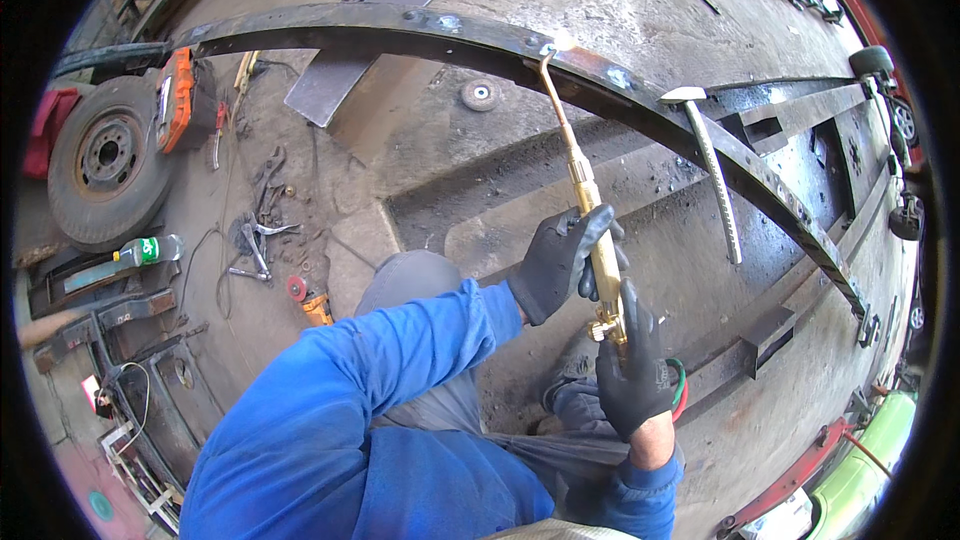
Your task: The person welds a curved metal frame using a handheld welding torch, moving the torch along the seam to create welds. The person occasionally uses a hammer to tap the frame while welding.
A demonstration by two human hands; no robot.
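My left hand (565, 262), in a black glove, is closed on the middle of a brass gas torch (582, 189). My gloved right hand (630, 370) grips the torch lower down, by its brass valve knobs. The copper nozzle reaches up to a long dark steel beam (445, 35), and a small bright glow shows at the tip on the beam's top. Bluish heat marks show along the beam. A hammer (715, 180) with a long handle leans on the beam to the right. Red and green hoses (678, 385) show beside my right hand.
At left lie a tyre (70, 175), an orange toolbox (178, 100), a bottle (150, 250), scattered tools (258, 240) and an orange angle grinder (315, 305). A metal plate (310, 90) and small wheel (480, 94) lie beyond. Steel channels (770, 330) and vehicles (870, 440) are at right.
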